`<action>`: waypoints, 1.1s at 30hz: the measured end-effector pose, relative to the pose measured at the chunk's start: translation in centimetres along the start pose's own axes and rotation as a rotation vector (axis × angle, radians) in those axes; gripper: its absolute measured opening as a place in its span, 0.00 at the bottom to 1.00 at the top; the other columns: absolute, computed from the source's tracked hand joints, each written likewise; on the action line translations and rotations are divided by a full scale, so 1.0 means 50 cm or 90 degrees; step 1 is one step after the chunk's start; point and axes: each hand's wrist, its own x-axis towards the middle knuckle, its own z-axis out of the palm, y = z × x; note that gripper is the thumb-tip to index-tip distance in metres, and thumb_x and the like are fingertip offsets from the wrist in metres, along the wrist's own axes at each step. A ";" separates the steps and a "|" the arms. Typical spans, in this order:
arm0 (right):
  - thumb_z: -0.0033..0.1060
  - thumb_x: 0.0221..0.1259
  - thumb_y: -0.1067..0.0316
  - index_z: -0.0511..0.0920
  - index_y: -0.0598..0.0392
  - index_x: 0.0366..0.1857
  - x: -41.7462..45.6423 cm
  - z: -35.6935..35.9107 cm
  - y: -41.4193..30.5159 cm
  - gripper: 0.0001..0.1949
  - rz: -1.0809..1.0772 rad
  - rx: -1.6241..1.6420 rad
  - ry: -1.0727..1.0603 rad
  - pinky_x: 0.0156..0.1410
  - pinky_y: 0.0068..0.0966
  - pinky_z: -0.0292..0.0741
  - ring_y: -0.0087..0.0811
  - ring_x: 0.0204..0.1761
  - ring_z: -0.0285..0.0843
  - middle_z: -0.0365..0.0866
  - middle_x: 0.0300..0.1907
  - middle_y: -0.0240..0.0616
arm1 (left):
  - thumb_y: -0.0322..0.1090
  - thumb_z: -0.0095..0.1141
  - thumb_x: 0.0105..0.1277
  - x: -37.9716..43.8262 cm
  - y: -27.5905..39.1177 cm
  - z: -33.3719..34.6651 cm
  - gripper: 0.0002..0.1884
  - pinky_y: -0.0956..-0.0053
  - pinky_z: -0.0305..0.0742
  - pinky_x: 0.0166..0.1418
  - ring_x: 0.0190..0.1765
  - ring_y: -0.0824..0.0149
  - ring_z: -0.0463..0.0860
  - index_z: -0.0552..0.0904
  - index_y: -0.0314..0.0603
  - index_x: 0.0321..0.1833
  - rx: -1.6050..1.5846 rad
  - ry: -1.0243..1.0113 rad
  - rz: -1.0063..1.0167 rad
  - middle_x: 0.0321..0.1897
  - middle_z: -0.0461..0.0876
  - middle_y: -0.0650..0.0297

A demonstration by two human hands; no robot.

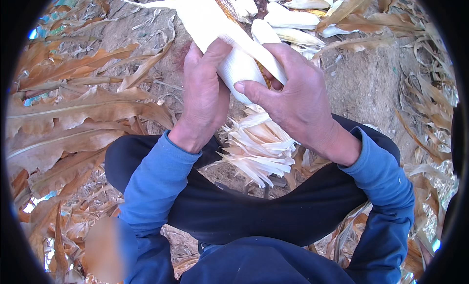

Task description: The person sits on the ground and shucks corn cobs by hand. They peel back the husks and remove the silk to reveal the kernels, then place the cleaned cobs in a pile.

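Observation:
Both hands hold one ear of corn (243, 69), wrapped in pale husk, in front of my knees. My left hand (206, 90) grips it from the left, the thumb lying across the husk. On the lower right side, my right hand (296, 97) pinches a husk leaf (262, 58) that stands away from the ear. Yellow kernels show in the gap beside the right fingers. The broad upper husk is overexposed, and its far end runs out of the top of the view. Below the ear lies a heap of stripped pale husks (260, 148) between my legs.
Several ears of corn (293, 18) lie on the soil at the top, most in pale husk, with some kernels showing. Dry brown corn leaves (73, 112) reach in from the left. More dry leaves (427, 137) stand along the right edge. My bent knees (132, 159) flank the husk heap.

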 end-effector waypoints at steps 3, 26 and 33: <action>0.77 0.48 0.66 0.76 0.62 0.45 -0.003 0.005 0.001 0.22 -0.093 -0.100 0.026 0.39 0.35 0.80 0.44 0.35 0.84 0.79 0.38 0.46 | 0.40 0.51 0.75 -0.004 -0.011 0.003 0.18 0.65 0.73 0.63 0.57 0.66 0.77 0.72 0.36 0.61 -0.016 0.057 -0.014 0.54 0.77 0.59; 0.69 0.65 0.60 0.80 0.64 0.54 0.043 -0.049 -0.031 0.20 0.277 0.372 -0.088 0.48 0.22 0.79 0.21 0.43 0.82 0.86 0.42 0.37 | 0.29 0.56 0.67 0.008 0.036 0.000 0.22 0.67 0.74 0.66 0.59 0.65 0.79 0.70 0.29 0.62 -0.168 -0.020 -0.033 0.55 0.78 0.55; 0.69 0.61 0.64 0.80 0.67 0.50 0.046 -0.040 -0.033 0.19 0.308 0.359 -0.095 0.46 0.22 0.79 0.23 0.40 0.83 0.86 0.40 0.40 | 0.30 0.58 0.66 0.002 0.031 0.007 0.24 0.69 0.79 0.60 0.54 0.65 0.82 0.70 0.25 0.62 -0.074 0.011 -0.016 0.53 0.80 0.52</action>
